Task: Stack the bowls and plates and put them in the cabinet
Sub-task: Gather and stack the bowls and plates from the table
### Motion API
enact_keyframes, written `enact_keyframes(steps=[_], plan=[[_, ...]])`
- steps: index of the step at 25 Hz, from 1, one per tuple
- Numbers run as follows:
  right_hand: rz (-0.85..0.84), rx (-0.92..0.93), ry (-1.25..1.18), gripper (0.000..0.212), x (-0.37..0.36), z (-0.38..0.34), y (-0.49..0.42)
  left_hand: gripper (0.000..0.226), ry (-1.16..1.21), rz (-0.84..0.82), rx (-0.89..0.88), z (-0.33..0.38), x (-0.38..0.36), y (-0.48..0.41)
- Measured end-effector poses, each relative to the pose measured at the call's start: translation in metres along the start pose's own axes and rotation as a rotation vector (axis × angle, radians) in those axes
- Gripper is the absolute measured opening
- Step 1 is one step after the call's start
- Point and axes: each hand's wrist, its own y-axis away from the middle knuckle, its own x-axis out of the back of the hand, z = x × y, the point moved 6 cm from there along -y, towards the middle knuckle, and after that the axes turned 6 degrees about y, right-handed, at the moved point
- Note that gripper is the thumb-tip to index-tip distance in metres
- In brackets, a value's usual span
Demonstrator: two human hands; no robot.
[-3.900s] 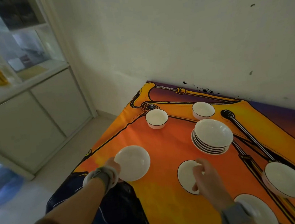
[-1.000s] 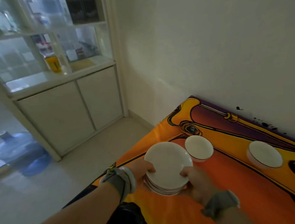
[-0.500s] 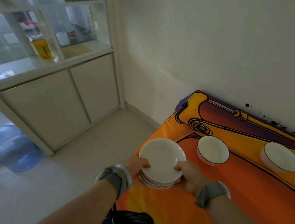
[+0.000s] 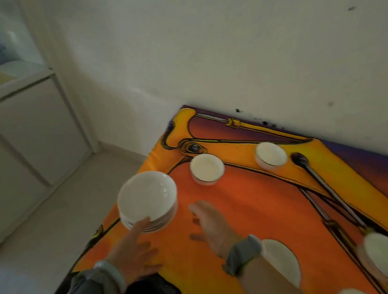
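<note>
Plate stack (image 4: 147, 200) sits at the table (image 4: 251, 212) corner w/ left hand (image 4: 132, 251) fingertips touching its near rim, right hand (image 4: 212, 224) open beside, not touching. Ceramic, prob. heavy & slippery (fragile too): grip under lowest rim, both sides.

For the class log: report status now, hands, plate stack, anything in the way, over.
Left hand open, fingertips at plate stack; right hand open, clear. Stack on tablecloth corner. Cabinet doors shut.
</note>
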Motion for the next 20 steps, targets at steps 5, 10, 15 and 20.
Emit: enact_keyframes(steps=[5,10,15,20], plan=[[0.193,0.099,-0.229,0.013,0.115,0.056,0.084,0.019,-0.347,-0.069,0.034,-0.079,-0.075,0.014],[0.464,0.062,-0.304,0.019,0.221,0.107,0.145,0.012,-0.668,-0.237,-0.179,-0.125,-0.189,0.013],[0.676,-0.086,-0.129,0.025,0.307,0.169,0.185,0.036,-1.024,-0.359,-0.244,-0.208,-0.269,0.015],[0.721,-0.158,0.223,0.042,0.363,0.204,0.185,0.045,-1.336,-0.338,-0.355,-0.26,-0.305,-0.006]])
